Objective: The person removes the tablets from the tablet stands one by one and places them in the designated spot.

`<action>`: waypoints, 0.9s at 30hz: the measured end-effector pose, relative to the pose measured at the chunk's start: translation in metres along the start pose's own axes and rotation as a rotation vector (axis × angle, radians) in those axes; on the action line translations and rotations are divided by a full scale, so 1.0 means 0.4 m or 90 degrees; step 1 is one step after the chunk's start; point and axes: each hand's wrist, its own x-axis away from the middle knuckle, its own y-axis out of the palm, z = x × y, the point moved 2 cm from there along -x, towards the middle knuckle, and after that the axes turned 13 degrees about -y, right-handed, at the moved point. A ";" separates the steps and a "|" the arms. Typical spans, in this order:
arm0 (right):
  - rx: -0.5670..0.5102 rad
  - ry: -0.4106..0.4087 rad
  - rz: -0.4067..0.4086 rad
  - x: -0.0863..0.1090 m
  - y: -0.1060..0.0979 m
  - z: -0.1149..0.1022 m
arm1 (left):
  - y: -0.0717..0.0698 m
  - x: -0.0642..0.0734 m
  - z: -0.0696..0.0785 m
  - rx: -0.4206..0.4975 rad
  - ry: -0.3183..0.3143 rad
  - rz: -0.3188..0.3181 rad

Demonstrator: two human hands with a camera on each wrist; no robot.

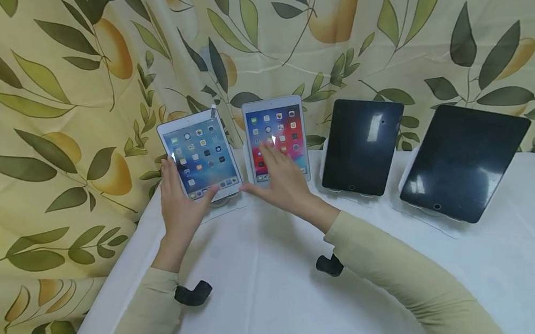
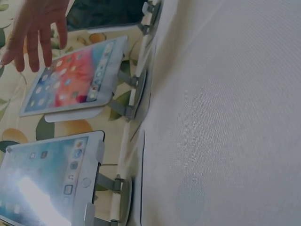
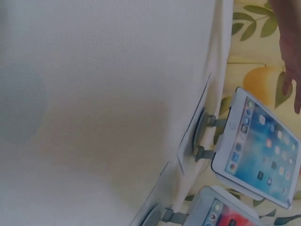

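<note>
Four tablets [image 1: 362, 150] are standing on one desk [image 1: 254, 276], two glowing. The left hand [image 1: 183, 204], unclenched, is reaching alongside the leftmost tablet [image 1: 204, 154]; the right hand [image 1: 285, 178], fingers spread, is fronting the second tablet [image 1: 273, 118].

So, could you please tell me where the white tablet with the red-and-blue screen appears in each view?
Head: white tablet with red-and-blue screen, near centre.
Left wrist: same tablet, upper left.
Right wrist: same tablet, bottom edge, cut off.
Shared landmark: white tablet with blue screen, beside it in every view.
</note>
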 end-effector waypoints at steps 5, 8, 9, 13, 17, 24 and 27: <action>-0.038 0.026 0.036 -0.012 0.017 0.007 | 0.007 -0.008 -0.014 0.041 -0.010 0.040; -0.064 0.039 0.053 -0.018 0.026 0.011 | 0.009 -0.013 -0.025 0.073 -0.048 0.053; -0.070 0.041 0.057 -0.020 0.029 0.012 | 0.010 -0.015 -0.028 0.084 -0.062 0.055; -0.095 0.057 0.078 -0.027 0.041 0.011 | 0.020 -0.021 -0.044 0.126 -0.120 0.063; -0.156 0.101 0.102 -0.036 0.054 0.008 | 0.032 -0.023 -0.060 0.159 -0.139 0.067; -0.247 0.166 0.117 -0.061 0.083 0.010 | 0.042 -0.028 -0.077 0.194 -0.162 0.070; -0.271 0.189 0.105 -0.073 0.097 0.007 | 0.049 -0.034 -0.081 0.194 -0.172 0.063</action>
